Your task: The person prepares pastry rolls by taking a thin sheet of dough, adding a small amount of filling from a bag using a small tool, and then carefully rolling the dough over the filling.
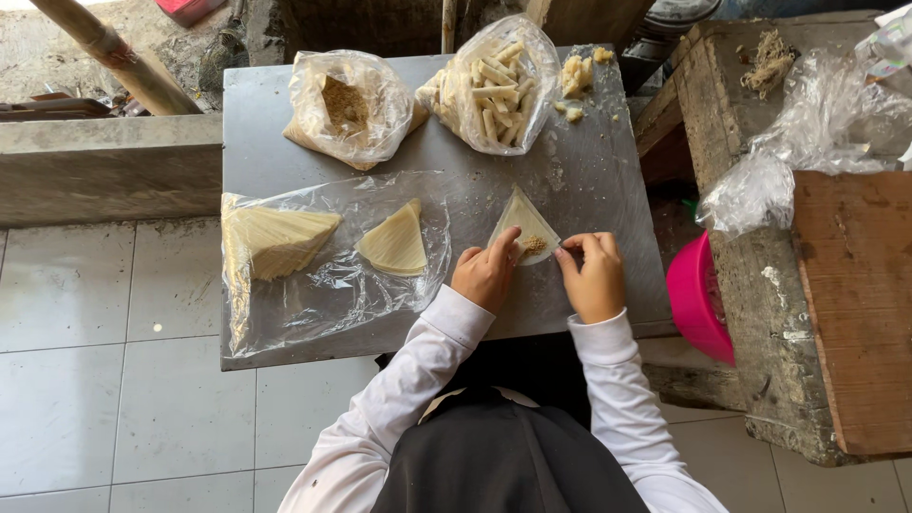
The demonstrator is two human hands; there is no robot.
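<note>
A thin pale triangular wrapper [522, 218] lies on the grey metal tabletop [589, 171] with a small heap of brown crumbly filling [535, 245] near its lower edge. My left hand [486, 274] rests on the wrapper's lower left, its fingertips touching it beside the filling. At the wrapper's lower right corner, my right hand [593, 275] pinches the edge. A clear plastic sheet [323, 285] to the left carries a stack of triangular wrappers [275, 239] and a smaller folded pile [396, 243].
A plastic bag of brown crumbs [348, 106] and a bag of pale sticks [494, 87] stand at the back of the table, with loose pieces [574, 80] beside them. A pink bowl [698, 299] and a wooden bench [836, 285] with crumpled plastic [807, 142] are on the right.
</note>
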